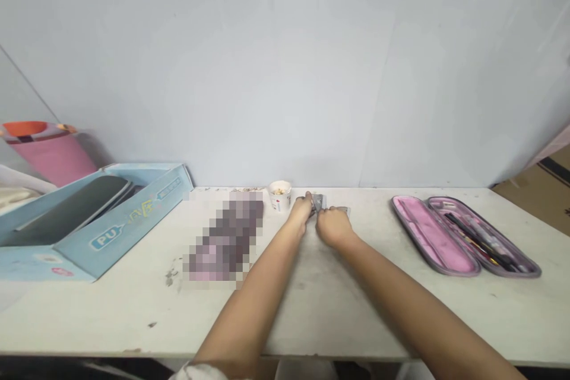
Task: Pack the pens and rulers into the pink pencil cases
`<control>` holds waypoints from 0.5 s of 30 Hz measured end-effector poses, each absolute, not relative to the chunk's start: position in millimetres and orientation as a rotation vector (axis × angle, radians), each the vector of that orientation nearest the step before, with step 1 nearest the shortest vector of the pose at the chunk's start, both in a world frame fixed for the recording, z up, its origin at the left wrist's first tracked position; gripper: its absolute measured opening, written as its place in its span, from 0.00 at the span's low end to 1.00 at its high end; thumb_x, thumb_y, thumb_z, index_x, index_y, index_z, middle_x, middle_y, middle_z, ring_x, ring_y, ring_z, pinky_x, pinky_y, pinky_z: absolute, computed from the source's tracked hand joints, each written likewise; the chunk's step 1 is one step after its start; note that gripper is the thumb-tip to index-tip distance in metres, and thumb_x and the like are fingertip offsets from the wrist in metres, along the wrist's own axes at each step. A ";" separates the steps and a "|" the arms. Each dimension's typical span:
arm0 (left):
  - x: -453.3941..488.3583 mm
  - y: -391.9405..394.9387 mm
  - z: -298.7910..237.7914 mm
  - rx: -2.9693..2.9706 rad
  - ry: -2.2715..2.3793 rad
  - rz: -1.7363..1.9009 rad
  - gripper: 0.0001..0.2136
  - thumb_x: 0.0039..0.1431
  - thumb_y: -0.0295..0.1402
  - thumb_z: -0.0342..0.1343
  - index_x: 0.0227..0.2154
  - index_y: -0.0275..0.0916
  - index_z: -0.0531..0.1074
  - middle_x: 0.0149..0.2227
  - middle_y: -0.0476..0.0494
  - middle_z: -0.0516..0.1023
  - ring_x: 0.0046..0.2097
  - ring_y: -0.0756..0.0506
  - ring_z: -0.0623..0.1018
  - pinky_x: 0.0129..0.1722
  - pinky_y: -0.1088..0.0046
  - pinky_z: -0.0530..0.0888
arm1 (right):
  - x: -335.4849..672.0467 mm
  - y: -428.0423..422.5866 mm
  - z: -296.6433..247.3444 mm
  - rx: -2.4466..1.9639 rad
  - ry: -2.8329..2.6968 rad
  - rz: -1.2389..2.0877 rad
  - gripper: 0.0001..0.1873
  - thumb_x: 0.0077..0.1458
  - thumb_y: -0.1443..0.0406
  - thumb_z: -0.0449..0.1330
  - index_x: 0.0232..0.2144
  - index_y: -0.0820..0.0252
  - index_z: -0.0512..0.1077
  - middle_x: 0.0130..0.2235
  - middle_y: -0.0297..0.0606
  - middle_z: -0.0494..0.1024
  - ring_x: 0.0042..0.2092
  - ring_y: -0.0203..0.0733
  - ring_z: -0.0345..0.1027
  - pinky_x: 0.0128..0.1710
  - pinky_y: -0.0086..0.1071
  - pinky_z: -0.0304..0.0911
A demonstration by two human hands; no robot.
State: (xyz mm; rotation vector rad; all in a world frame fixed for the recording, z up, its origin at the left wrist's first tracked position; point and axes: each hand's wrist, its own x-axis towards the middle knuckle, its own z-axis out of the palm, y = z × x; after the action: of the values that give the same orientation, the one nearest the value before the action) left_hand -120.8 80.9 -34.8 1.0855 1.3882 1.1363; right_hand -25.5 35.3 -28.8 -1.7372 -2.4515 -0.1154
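Both my hands are out over the far middle of the table, close together. My left hand [303, 209] is closed on a small silvery grey packet [317, 201], likely a foil wrapper; its details are blurred. Beside it, my right hand [333, 225] makes a fist, pinching another part of the same grey material, and a bit of it shows past the knuckles. Just left of my left hand stands a white paper cup [280, 199] with small pale bits inside. On the right lies an open pencil case [445, 243] with pink lining and several pens in it.
At the left a light blue box [120, 237] marked PU holds dark grey cases [80, 205]. Behind it stands a pink bin [53, 154]. A pixelated dark and pink item [227, 240] lies left of my arms. The pale wall [285, 71] rises behind the table [329, 314].
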 end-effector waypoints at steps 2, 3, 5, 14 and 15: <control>-116.9 73.9 -30.4 1.087 1.360 1.147 0.17 0.61 0.41 0.40 0.39 0.32 0.67 0.37 0.37 0.76 0.36 0.48 0.76 0.37 0.73 0.72 | -21.8 31.2 -25.5 -1.740 -2.441 -0.104 0.15 0.52 0.72 0.47 0.37 0.69 0.71 0.37 0.54 0.76 0.42 0.46 0.69 0.38 0.34 0.59; -113.8 69.8 -27.2 1.097 1.342 1.147 0.17 0.61 0.40 0.40 0.39 0.32 0.67 0.37 0.38 0.76 0.36 0.48 0.76 0.38 0.73 0.72 | -19.1 29.1 -23.5 -1.754 -2.420 -0.102 0.15 0.52 0.72 0.47 0.38 0.69 0.70 0.37 0.53 0.76 0.41 0.46 0.69 0.37 0.34 0.59; -104.7 62.0 -19.5 1.123 1.306 1.146 0.16 0.61 0.38 0.40 0.39 0.33 0.69 0.38 0.38 0.77 0.37 0.48 0.76 0.40 0.73 0.72 | -10.3 24.9 -18.5 -1.794 -2.356 -0.105 0.15 0.53 0.72 0.46 0.40 0.69 0.68 0.37 0.53 0.75 0.40 0.46 0.70 0.36 0.33 0.60; 3.5 39.0 6.6 2.010 1.215 0.969 0.23 0.56 0.27 0.41 0.56 0.31 0.58 0.58 0.40 0.61 0.59 0.48 0.61 0.59 0.72 0.55 | 107.9 5.5 -4.2 -1.864 -1.853 -0.132 0.21 0.58 0.69 0.40 0.51 0.67 0.61 0.42 0.50 0.74 0.45 0.45 0.66 0.43 0.33 0.56; 19.3 35.5 5.2 2.112 1.174 0.920 0.24 0.56 0.26 0.40 0.57 0.30 0.57 0.59 0.39 0.59 0.60 0.48 0.59 0.60 0.73 0.54 | 125.2 2.2 -6.2 -1.873 -1.811 -0.143 0.21 0.58 0.69 0.40 0.52 0.67 0.61 0.43 0.50 0.73 0.46 0.45 0.66 0.44 0.33 0.56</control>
State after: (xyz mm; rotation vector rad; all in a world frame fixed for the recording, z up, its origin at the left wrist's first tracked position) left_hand 19.3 35.5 5.2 2.1118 1.1742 0.9201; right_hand 125.2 2.2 -6.2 -1.8726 -1.8108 -0.1430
